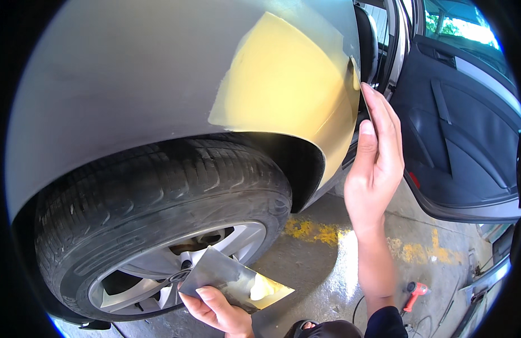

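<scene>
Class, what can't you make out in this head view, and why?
In the head view:
Wheel: partly hidden by the metal plate in the left hand.
Thin blade in the right hand: nearly edge-on, face unseen.
Car door: cut off by the dark rim.
Red tool: too small to identify.

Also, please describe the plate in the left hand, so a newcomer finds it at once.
Find the big black tire, then the silver wheel inside it. At the wheel's lower right, the left hand holds the plate. Unlike the round wheel behind it, the plate is flat and straight-edged, with a yellow lump near its right tip.
</scene>
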Demonstrator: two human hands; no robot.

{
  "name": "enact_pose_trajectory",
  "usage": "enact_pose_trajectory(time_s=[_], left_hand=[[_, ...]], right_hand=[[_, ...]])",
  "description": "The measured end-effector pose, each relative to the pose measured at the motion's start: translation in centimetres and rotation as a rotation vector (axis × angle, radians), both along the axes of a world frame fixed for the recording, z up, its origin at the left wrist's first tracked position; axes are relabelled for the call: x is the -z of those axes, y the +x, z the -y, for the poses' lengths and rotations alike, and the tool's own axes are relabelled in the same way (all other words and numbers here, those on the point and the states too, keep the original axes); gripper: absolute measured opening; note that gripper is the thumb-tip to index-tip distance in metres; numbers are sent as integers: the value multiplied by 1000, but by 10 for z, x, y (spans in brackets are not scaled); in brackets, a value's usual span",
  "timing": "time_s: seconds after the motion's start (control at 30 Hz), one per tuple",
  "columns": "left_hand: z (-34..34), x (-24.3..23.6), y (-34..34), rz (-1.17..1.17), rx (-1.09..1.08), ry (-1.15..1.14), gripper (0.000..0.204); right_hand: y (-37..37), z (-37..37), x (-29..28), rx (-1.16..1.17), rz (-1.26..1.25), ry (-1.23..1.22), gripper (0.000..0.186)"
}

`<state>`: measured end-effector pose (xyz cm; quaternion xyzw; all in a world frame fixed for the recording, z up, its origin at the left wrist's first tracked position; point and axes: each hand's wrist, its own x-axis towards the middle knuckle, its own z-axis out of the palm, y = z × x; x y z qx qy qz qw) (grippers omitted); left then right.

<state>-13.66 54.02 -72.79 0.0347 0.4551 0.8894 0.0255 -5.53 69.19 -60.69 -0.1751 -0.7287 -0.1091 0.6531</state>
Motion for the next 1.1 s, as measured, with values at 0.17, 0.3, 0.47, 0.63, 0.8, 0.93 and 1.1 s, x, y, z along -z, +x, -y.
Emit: enact_pose_trajectory(time_s=[0.17, 0.3, 0.47, 0.63, 0.8, 0.93, 1.1], left_hand=[[-5, -6, 3, 58, 21, 17, 50], [4, -20, 0, -36, 92, 23, 40], [9, -27, -1, -88, 166, 21, 35], [11, -24, -1, -4, 19, -62, 40], [6, -28, -1, 147, -184, -101, 47], [-6, -14, 6, 167, -114, -58, 51], [12, 15, -14, -335, 293, 102, 45]], right_hand=[[-4, 1, 20, -25, -76, -31, 54], [-18, 4, 38, 43, -109, -19, 56], [-27, 16, 56, 110, -46, -47, 38], [-42, 22, 74, 157, -96, -16, 41], [-56, 33, 83, 108, -175, -3, 37], [-20, 56, 102, 87, 95, -162, 36], [24, 88, 113, -484, -276, -454, 22]])
